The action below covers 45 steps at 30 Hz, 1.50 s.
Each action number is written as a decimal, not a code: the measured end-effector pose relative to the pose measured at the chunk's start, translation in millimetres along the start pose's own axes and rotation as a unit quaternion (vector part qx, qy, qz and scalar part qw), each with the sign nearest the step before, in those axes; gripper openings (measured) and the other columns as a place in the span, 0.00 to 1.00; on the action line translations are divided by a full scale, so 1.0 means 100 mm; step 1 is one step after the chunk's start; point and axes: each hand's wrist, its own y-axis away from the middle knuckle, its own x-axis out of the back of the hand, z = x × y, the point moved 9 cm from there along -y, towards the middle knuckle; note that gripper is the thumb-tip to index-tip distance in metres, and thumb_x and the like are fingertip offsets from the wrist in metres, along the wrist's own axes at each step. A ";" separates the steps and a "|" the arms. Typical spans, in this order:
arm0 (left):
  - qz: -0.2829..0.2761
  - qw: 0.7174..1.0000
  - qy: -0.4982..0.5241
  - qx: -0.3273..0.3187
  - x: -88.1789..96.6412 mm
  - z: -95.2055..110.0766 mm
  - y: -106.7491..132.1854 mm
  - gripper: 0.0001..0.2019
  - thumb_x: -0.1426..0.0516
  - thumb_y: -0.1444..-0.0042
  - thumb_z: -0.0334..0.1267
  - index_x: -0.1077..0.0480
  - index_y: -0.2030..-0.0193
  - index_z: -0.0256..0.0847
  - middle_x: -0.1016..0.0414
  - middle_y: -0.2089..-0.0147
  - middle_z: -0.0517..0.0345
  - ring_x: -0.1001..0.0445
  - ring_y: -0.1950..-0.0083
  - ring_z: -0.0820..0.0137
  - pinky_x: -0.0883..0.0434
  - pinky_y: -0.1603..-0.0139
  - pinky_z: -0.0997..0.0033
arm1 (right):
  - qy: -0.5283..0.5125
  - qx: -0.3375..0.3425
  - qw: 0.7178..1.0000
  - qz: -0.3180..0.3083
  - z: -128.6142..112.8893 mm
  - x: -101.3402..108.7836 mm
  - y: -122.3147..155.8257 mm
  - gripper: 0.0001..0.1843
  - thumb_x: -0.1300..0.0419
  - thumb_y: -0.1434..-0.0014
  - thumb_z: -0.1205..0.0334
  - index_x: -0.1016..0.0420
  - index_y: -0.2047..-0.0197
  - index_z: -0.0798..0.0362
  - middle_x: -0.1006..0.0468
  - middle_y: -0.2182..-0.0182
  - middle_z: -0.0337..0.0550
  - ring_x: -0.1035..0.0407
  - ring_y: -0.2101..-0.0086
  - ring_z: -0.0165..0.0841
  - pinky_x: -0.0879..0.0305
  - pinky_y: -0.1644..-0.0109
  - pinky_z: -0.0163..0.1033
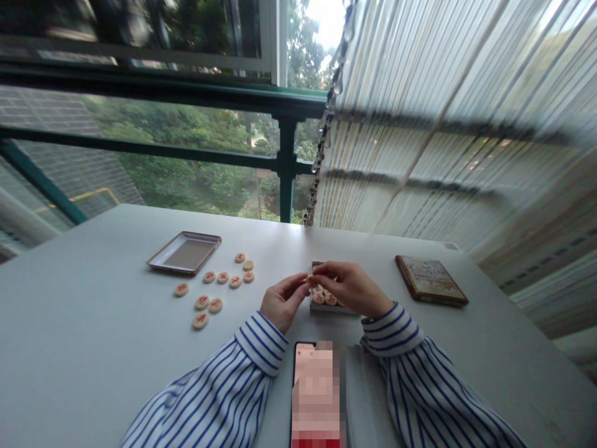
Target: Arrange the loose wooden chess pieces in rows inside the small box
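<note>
Left hand: the left hand [286, 298] comes in from the left, thumb and index finger pinched together at the edge of a small round pale wooden disc with a red mark [311, 282].
Right hand: the right hand [347, 287] reaches across from the other side, its thumb and forefinger closed on the same disc, so the fingertips of both meet around it; the fingers cover much of it, so its exact tilt is hard to judge.
Held disc: raised at the near-left part of a small grey rectangular open box [333, 309].
Grey box: on the white smooth-topped desk [112, 348], partly hidden under the right hand, with more red-marked discs inside.
Loose discs: ten round pale wooden discs [235, 282] lie scattered to the left of the left hand, nearly all showing red characters, one looking plain.
Shallow tray: a brown-rimmed rectangular tray with a grey-white inside [185, 252] lies beyond the loose discs, toward the far left.
Flat case: a brown-edged rectangular case with blue marks on its top [431, 280] lies to the right, apart from the grey box.
Phone: a dark-edged phone with a blurred-out pink screen [317, 395] lies between the blue-and-white striped sleeves [219, 386].
</note>
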 end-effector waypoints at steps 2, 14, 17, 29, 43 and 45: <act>-0.004 1.000 0.005 0.003 -0.01 0.00 0.00 0.17 0.39 0.55 0.40 0.29 0.59 0.34 0.22 0.65 0.52 0.25 0.69 0.70 0.27 0.63 0.68 | -0.001 -0.001 1.000 0.000 0.00 0.00 0.00 0.09 0.47 0.44 0.63 0.25 0.65 0.54 0.23 0.71 0.41 0.31 0.70 0.28 0.38 0.65 0.32; 0.014 1.000 0.014 0.008 0.02 0.02 -0.01 0.15 0.39 0.56 0.40 0.29 0.63 0.33 0.23 0.68 0.53 0.26 0.72 0.72 0.28 0.66 0.70 | 0.000 -0.003 1.000 -0.009 0.03 -0.03 -0.01 0.11 0.47 0.43 0.60 0.26 0.62 0.54 0.23 0.70 0.42 0.31 0.69 0.28 0.37 0.65 0.33; 0.022 1.000 0.010 0.009 0.04 0.04 -0.01 0.14 0.39 0.57 0.41 0.29 0.64 0.33 0.23 0.69 0.54 0.26 0.73 0.72 0.28 0.67 0.69 | 0.008 -0.006 1.000 -0.010 0.06 -0.04 0.00 0.12 0.47 0.44 0.59 0.26 0.61 0.54 0.23 0.69 0.43 0.31 0.69 0.29 0.37 0.65 0.34; 0.035 0.999 0.007 0.011 0.07 0.03 -0.02 0.14 0.39 0.56 0.41 0.28 0.65 0.32 0.23 0.71 0.54 0.27 0.73 0.73 0.28 0.68 0.72 | 0.016 0.007 0.999 -0.042 0.00 -0.10 0.02 0.12 0.46 0.44 0.57 0.27 0.61 0.54 0.24 0.71 0.42 0.32 0.71 0.27 0.38 0.67 0.32; 0.040 0.999 -0.003 0.018 0.09 0.01 -0.02 0.15 0.39 0.57 0.42 0.28 0.66 0.33 0.24 0.73 0.55 0.28 0.73 0.73 0.29 0.68 0.71 | 0.071 0.026 0.997 -0.030 -0.04 -0.10 0.02 0.11 0.45 0.46 0.58 0.27 0.61 0.54 0.25 0.71 0.41 0.33 0.71 0.27 0.40 0.68 0.32; 0.040 0.999 -0.001 0.021 0.08 0.01 -0.02 0.15 0.39 0.57 0.43 0.28 0.66 0.32 0.25 0.74 0.55 0.28 0.73 0.72 0.29 0.68 0.71 | 0.090 0.038 0.995 -0.030 -0.06 -0.10 0.01 0.10 0.45 0.46 0.59 0.27 0.63 0.54 0.25 0.71 0.41 0.34 0.70 0.28 0.41 0.68 0.32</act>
